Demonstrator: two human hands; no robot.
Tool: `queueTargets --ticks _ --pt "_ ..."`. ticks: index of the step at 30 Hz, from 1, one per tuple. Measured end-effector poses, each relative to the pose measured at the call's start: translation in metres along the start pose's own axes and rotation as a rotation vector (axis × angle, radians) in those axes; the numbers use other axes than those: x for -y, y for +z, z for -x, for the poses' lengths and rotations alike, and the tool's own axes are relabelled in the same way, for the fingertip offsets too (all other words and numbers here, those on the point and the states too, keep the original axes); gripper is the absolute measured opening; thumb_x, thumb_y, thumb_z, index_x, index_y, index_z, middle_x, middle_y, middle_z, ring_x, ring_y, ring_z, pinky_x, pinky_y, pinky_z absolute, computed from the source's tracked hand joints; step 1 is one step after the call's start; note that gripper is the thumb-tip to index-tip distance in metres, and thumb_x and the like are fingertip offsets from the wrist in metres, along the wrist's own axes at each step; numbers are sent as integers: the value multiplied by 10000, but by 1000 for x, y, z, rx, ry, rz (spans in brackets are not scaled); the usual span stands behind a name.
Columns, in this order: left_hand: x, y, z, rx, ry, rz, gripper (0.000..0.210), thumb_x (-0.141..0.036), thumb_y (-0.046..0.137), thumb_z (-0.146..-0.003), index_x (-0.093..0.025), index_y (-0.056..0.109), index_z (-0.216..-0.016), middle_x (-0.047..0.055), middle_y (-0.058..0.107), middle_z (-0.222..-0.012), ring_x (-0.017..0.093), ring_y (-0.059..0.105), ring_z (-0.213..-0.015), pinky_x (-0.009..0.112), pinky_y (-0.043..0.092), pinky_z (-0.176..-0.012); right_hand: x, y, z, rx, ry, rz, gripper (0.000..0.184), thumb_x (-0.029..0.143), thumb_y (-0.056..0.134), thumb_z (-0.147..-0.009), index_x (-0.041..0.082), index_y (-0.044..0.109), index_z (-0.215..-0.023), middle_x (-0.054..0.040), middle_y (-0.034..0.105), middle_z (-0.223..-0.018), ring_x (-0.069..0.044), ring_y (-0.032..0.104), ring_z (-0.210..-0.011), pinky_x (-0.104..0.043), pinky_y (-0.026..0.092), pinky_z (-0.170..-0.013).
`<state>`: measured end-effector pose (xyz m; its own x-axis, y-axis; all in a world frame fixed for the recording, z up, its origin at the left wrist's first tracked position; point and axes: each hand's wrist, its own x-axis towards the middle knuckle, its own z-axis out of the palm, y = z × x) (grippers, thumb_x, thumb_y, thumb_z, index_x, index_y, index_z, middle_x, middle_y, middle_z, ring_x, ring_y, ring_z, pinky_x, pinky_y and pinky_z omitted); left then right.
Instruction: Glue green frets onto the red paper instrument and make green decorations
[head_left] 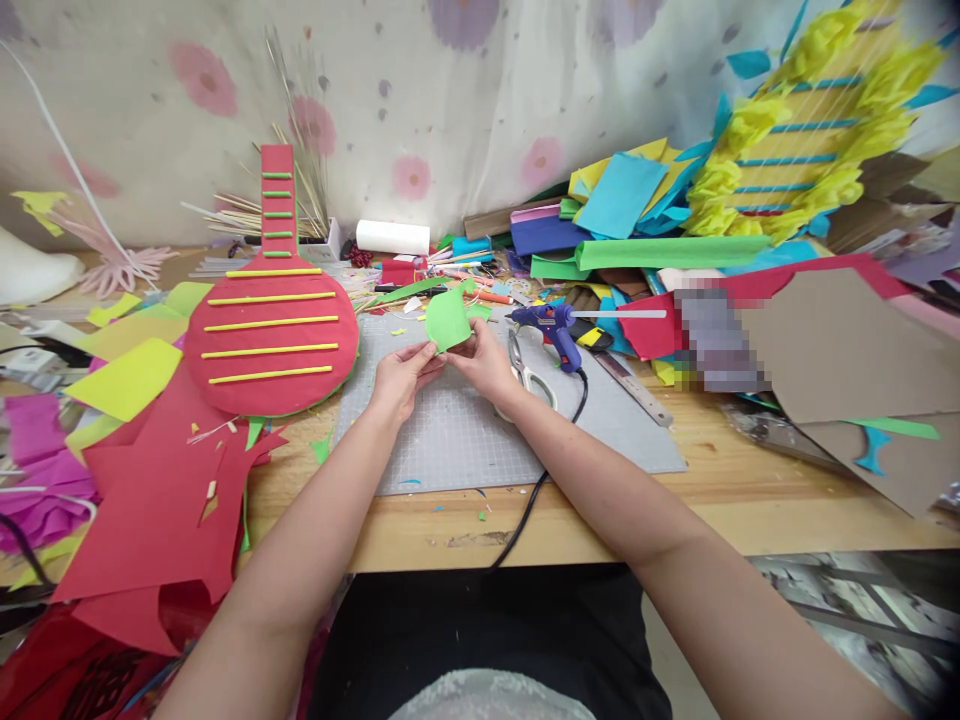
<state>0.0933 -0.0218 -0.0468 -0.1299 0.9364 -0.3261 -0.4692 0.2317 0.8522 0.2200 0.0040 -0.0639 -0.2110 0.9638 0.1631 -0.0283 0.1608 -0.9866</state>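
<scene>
Over the grey cutting mat (442, 440) I hold up a piece of green paper (448, 320) with a curved upper edge. My left hand (405, 378) pinches its lower left edge. At its lower right, my right hand (484, 362) grips it too, and the fingertips of both hands nearly meet. Just right of my right hand lie scissors (536, 382), partly covered by my wrist. A blue glue gun (551, 325) with a clear stick in its back rests beyond them, its black cable (536, 490) running to the table's front edge.
To the left stands a red paper guitar shape (274, 390) with yellow strips. Red paper sheets (157, 490) lie in front of it. A metal ruler (634, 388) is on the mat's right. Brown cardboard (847, 340) and stacked coloured paper (622, 195) fill the right side.
</scene>
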Motion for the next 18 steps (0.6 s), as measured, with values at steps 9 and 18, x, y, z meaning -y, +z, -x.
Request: queueTargets --ticks 9,18 --pt "-4 -4 -1 -16 44 -98 236 -151 770 -567 -105 648 -764 56 684 -669 151 654 -600 355 526 -755 1 -5 -6 76 64 -189 434 438 745 -568 206 567 -889 -17 655 -870 -168 610 -790 -335 508 -752" --pt "-7 -1 2 -21 106 -195 274 -197 800 -505 -109 679 -734 53 690 -670 152 645 -583 341 529 -710 5 -3 -2 -59 57 -243 344 470 715 -587 193 566 -728 12 616 -747 -134 580 -711 -324 506 -745"
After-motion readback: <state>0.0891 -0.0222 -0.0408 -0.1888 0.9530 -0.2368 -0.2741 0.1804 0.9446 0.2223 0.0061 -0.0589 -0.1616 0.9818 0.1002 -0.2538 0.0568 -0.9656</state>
